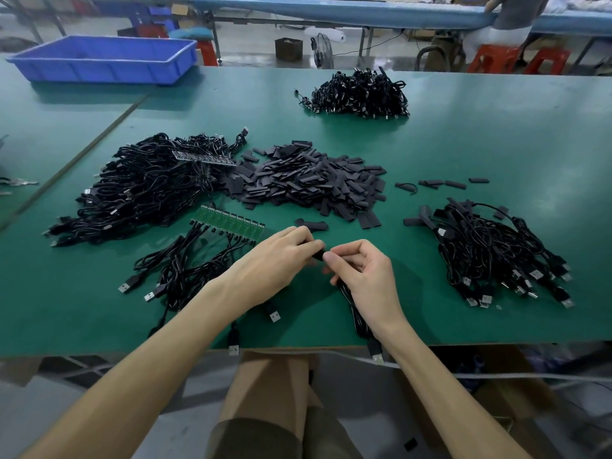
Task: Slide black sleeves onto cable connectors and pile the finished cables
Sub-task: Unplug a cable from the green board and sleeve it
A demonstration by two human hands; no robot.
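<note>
Slack from the cable [356, 318] trails toward the person, its USB plug [377, 356] hanging past the near edge of the counter [496, 144], which I judge keeps the spare length out of the way of the work. Just beyond, the two hands meet. The right hand [361, 270] pinches the cable's connector end between thumb and curled fingers. The left hand [281, 256] pinches a black sleeve [318, 254], holding it in line so it can be pushed on (how far on it sits is hidden by the fingers).

To the left, a green board strip [228, 223] with cables attached lies within easy reach, probably the next ones to be taken. Farther out, the loose sleeve pile [308, 183] sits in the centre, so either hand can pick from it. A tangled heap of cables [145, 190] lies to its left as stock. The finished pile [496, 253] lies to the right, near the right hand that would likely drop the done cable there. Another cable pile [361, 94] lies well beyond, and a blue tray [106, 58] stands at the far left.
</note>
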